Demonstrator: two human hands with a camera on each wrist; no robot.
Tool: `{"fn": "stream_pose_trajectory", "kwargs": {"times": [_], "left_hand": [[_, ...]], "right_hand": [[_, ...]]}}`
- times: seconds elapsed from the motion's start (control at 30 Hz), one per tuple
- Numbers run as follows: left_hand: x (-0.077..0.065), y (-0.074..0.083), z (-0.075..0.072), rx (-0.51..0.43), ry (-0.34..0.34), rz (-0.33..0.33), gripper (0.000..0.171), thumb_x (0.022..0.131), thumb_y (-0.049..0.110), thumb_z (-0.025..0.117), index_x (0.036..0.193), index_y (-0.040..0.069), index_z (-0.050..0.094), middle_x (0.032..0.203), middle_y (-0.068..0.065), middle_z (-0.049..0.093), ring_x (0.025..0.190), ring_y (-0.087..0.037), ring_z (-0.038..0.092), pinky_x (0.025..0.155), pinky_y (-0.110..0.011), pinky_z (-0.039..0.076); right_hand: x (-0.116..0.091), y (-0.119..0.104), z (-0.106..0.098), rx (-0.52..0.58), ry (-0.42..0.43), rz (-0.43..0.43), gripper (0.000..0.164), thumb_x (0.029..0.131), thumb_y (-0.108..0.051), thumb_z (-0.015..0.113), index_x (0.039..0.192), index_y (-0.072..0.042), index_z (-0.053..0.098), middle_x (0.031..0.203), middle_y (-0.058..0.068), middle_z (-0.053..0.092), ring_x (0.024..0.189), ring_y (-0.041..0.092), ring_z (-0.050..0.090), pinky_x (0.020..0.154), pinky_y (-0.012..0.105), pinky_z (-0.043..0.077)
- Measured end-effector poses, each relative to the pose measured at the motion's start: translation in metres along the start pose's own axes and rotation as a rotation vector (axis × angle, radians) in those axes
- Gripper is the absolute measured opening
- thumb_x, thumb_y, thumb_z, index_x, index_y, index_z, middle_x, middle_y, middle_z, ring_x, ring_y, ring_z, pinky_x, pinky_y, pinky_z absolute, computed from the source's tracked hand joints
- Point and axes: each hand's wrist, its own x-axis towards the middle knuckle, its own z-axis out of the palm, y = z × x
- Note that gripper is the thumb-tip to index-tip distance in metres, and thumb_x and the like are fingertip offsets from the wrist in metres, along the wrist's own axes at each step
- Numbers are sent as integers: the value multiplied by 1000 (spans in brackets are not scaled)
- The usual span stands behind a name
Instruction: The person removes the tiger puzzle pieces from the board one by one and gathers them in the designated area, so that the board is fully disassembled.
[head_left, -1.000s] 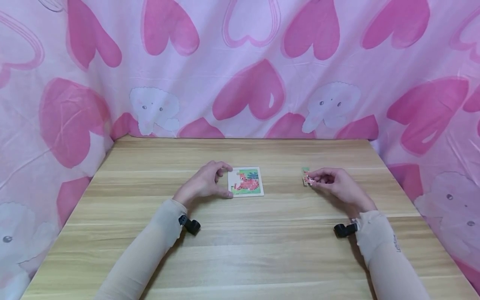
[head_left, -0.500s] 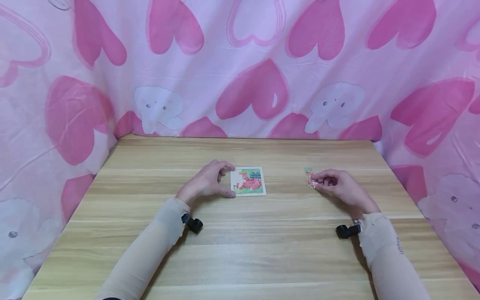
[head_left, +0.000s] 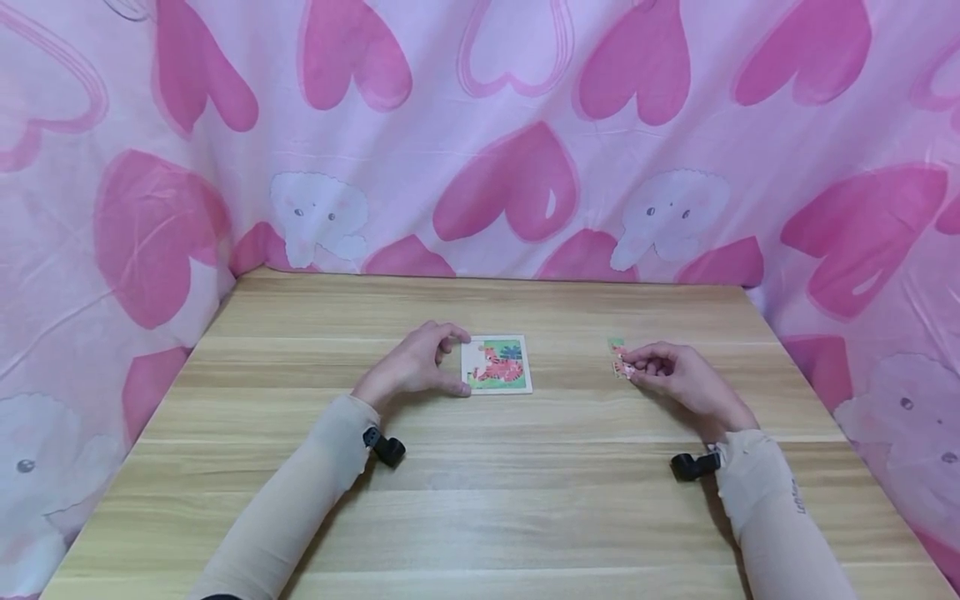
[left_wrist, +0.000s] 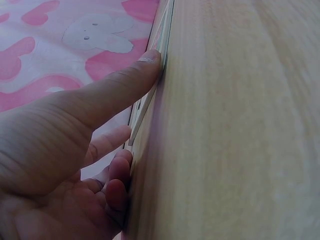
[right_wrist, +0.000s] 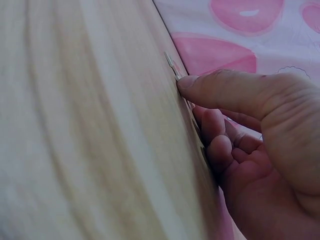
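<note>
A square picture puzzle board (head_left: 501, 367) with a pale frame lies on the table, showing a red striped animal on green. Its left part is bare of picture. My left hand (head_left: 412, 360) holds the board across its left side, thumb at the near corner and forefinger at the far one; in the left wrist view the thumb (left_wrist: 142, 70) lies along the board's edge. To the right, my right hand (head_left: 678, 371) pinches a small striped puzzle piece (head_left: 622, 368) between thumb and fingers, low over the tabletop. A green-topped piece (head_left: 617, 343) shows just beyond it.
The wood-grain table (head_left: 465, 500) runs back to a pink curtain (head_left: 495, 179) with hearts, which also hangs along both sides. Each wrist carries a small black camera, one on the left (head_left: 386, 447) and one on the right (head_left: 693, 465).
The head view has shifted slightly. Both hands keep nearly the same places. The striped piece at my right fingertips sits flatter than a second ago.
</note>
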Motion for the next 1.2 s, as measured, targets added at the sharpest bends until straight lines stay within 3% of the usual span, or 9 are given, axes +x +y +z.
{"fn": "stream_pose_trajectory", "kwargs": {"times": [0.2,1.03,1.2], "left_hand": [[0,0,0,-8,-1,-6,89,76,36,106,152,19,63,127,-8,57,112,-26,53,95,-41,50],[-1,0,0,-6,3,-3,89,76,34,107,152,19,63,126,-8,57,111,-26,53,94,-41,50],[-1,0,0,-3,6,13,89,75,32,107,151,16,64,125,-9,57,109,-26,53,93,-40,50]], "right_hand": [[0,1,-1,-44,4,-2,37,101,-14,85,136,-3,76,111,13,74,94,15,64,77,22,55],[-1,-1,0,3,5,-11,38,100,-13,85,136,-2,76,110,14,74,94,13,65,77,22,56],[-4,0,3,123,16,27,41,99,-17,88,136,-4,76,110,16,74,93,14,66,78,23,57]]}}
